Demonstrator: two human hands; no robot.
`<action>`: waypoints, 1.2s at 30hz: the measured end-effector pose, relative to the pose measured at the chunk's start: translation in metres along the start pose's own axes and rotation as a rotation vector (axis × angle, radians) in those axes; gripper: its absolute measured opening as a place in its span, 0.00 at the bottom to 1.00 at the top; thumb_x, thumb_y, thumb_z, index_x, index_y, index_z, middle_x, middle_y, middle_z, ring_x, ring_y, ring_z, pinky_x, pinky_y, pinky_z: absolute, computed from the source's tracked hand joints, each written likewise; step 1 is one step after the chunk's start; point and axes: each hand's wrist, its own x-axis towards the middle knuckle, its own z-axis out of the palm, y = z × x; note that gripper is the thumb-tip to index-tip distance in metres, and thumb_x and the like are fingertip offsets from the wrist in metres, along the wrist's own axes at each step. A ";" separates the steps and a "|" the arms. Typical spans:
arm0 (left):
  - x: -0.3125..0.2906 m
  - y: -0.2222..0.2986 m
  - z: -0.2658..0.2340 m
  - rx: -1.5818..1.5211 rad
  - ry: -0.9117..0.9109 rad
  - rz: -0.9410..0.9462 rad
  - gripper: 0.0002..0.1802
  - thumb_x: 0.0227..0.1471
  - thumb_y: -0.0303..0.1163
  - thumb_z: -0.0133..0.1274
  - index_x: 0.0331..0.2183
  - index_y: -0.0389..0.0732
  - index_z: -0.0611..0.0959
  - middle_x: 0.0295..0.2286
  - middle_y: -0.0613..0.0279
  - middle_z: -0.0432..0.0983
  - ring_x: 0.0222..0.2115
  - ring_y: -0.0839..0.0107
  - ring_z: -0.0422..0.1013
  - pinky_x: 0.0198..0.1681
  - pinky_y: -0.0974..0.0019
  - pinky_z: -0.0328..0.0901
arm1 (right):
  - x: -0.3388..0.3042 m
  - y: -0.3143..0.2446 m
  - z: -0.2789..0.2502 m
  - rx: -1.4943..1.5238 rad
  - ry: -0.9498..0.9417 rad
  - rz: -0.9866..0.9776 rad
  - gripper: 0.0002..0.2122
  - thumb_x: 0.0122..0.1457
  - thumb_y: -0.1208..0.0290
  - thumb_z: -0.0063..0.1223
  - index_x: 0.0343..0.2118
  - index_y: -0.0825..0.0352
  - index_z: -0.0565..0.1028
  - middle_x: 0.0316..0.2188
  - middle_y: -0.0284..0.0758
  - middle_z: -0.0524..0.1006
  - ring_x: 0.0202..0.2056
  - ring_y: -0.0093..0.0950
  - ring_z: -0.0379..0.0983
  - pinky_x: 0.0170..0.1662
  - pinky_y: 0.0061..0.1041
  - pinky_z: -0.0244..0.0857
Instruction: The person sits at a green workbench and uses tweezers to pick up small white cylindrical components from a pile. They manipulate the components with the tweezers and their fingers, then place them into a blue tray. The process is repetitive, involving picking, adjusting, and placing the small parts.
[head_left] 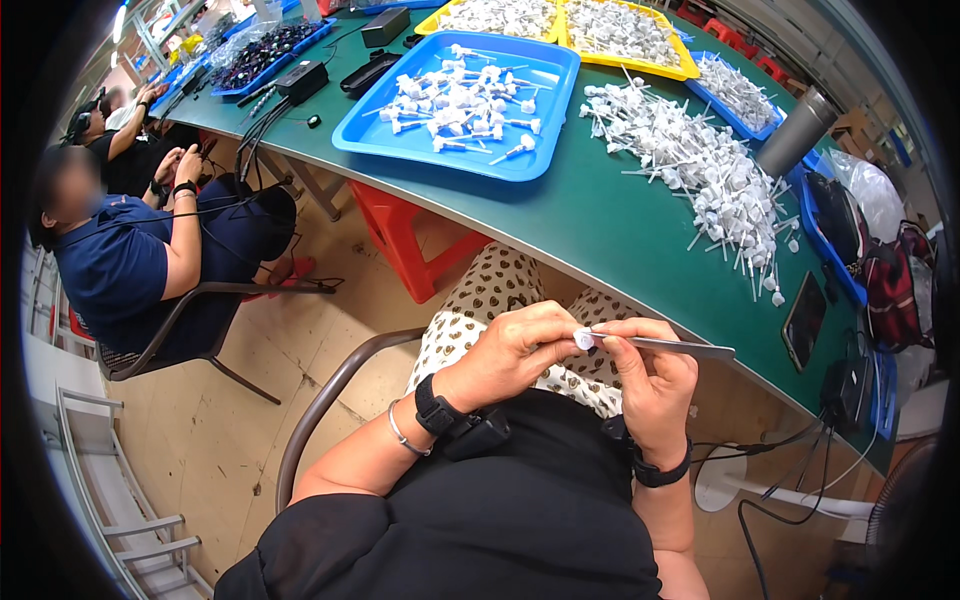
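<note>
Above my lap, my left hand (520, 345) pinches a small white plastic part (583, 340) with a round head between thumb and fingertips. My right hand (655, 385) is closed on a slim flat metal tool (690, 348). The tool's broad end sticks out to the right, and its other end meets the white part; the exact tip is too small to make out. Beyond my hands, a blue tray (350, 140) on the green table (560, 215) holds scattered white stemmed parts. A heap of similar white parts (690, 150) lies to its right.
Yellow trays (680, 70) of white parts stand at the back. On the right are a metal flask (797, 130), a phone (804, 320) and a dark red bag (898, 285). A red stool (400, 240) stands under the table. A person (130, 250) sits at left.
</note>
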 end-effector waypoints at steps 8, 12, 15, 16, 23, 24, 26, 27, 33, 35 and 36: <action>-0.001 -0.002 0.001 -0.019 -0.005 -0.001 0.09 0.53 0.24 0.59 0.39 0.37 0.83 0.31 0.60 0.77 0.29 0.67 0.74 0.32 0.66 0.69 | 0.000 0.000 -0.001 -0.029 -0.016 -0.021 0.03 0.59 0.82 0.58 0.36 0.72 0.78 0.32 0.37 0.81 0.29 0.24 0.77 0.34 0.21 0.70; -0.001 -0.004 0.000 0.006 -0.039 0.007 0.09 0.53 0.22 0.59 0.39 0.37 0.84 0.33 0.59 0.78 0.32 0.66 0.74 0.34 0.66 0.69 | 0.002 -0.002 -0.003 -0.058 -0.048 -0.045 0.04 0.58 0.82 0.58 0.36 0.72 0.78 0.31 0.36 0.81 0.29 0.25 0.77 0.33 0.22 0.70; -0.001 -0.003 -0.001 0.017 -0.054 0.013 0.09 0.53 0.21 0.58 0.39 0.37 0.83 0.33 0.59 0.78 0.32 0.65 0.74 0.35 0.66 0.69 | 0.004 -0.003 -0.005 -0.105 -0.089 -0.083 0.04 0.58 0.82 0.58 0.36 0.71 0.78 0.30 0.36 0.80 0.28 0.26 0.77 0.33 0.22 0.70; -0.001 -0.002 -0.001 0.015 -0.060 0.016 0.09 0.53 0.21 0.58 0.39 0.37 0.83 0.32 0.59 0.78 0.32 0.65 0.74 0.35 0.65 0.69 | 0.005 -0.003 -0.006 -0.124 -0.102 -0.102 0.04 0.57 0.82 0.58 0.35 0.70 0.78 0.30 0.36 0.80 0.28 0.26 0.77 0.33 0.23 0.70; 0.001 -0.001 -0.002 -0.006 -0.107 0.001 0.09 0.52 0.20 0.58 0.38 0.36 0.83 0.32 0.59 0.78 0.32 0.66 0.74 0.35 0.66 0.68 | 0.008 -0.006 -0.012 -0.219 -0.192 -0.139 0.04 0.57 0.80 0.59 0.35 0.69 0.78 0.29 0.36 0.80 0.29 0.28 0.77 0.32 0.23 0.70; 0.001 0.000 -0.002 -0.015 -0.112 -0.004 0.09 0.53 0.20 0.58 0.38 0.36 0.83 0.32 0.59 0.78 0.32 0.66 0.74 0.35 0.66 0.68 | 0.009 -0.006 -0.013 -0.209 -0.195 -0.138 0.04 0.57 0.80 0.59 0.35 0.70 0.78 0.30 0.36 0.80 0.30 0.27 0.77 0.33 0.23 0.70; 0.003 -0.001 -0.005 -0.031 -0.080 0.001 0.08 0.53 0.21 0.58 0.38 0.36 0.83 0.32 0.59 0.78 0.32 0.67 0.74 0.35 0.67 0.69 | 0.008 -0.006 -0.011 -0.045 -0.129 -0.050 0.04 0.58 0.80 0.59 0.36 0.71 0.78 0.31 0.36 0.80 0.31 0.26 0.78 0.35 0.22 0.71; 0.004 -0.001 -0.006 -0.039 -0.064 0.006 0.08 0.53 0.21 0.59 0.37 0.36 0.84 0.32 0.59 0.78 0.32 0.67 0.74 0.35 0.67 0.69 | 0.005 -0.004 -0.006 0.109 -0.060 0.036 0.04 0.59 0.81 0.58 0.37 0.72 0.78 0.33 0.36 0.80 0.33 0.25 0.78 0.36 0.22 0.72; 0.003 -0.001 -0.008 -0.008 -0.021 0.035 0.08 0.53 0.22 0.60 0.37 0.36 0.84 0.32 0.59 0.78 0.32 0.68 0.74 0.34 0.67 0.69 | -0.001 -0.001 0.002 0.312 0.025 0.165 0.05 0.60 0.82 0.56 0.39 0.75 0.77 0.36 0.37 0.79 0.36 0.24 0.77 0.41 0.20 0.72; 0.003 -0.001 -0.008 0.006 -0.017 0.041 0.08 0.53 0.22 0.60 0.38 0.36 0.84 0.32 0.59 0.78 0.32 0.68 0.74 0.34 0.67 0.69 | -0.001 -0.002 0.004 0.300 0.034 0.157 0.05 0.60 0.81 0.57 0.39 0.75 0.77 0.35 0.36 0.79 0.36 0.23 0.77 0.41 0.20 0.71; 0.003 -0.001 -0.008 0.016 -0.015 0.048 0.08 0.53 0.22 0.60 0.38 0.36 0.84 0.32 0.59 0.78 0.32 0.68 0.74 0.34 0.67 0.69 | -0.001 -0.001 0.004 0.272 0.037 0.148 0.05 0.60 0.81 0.57 0.39 0.75 0.78 0.35 0.36 0.80 0.35 0.23 0.77 0.40 0.20 0.71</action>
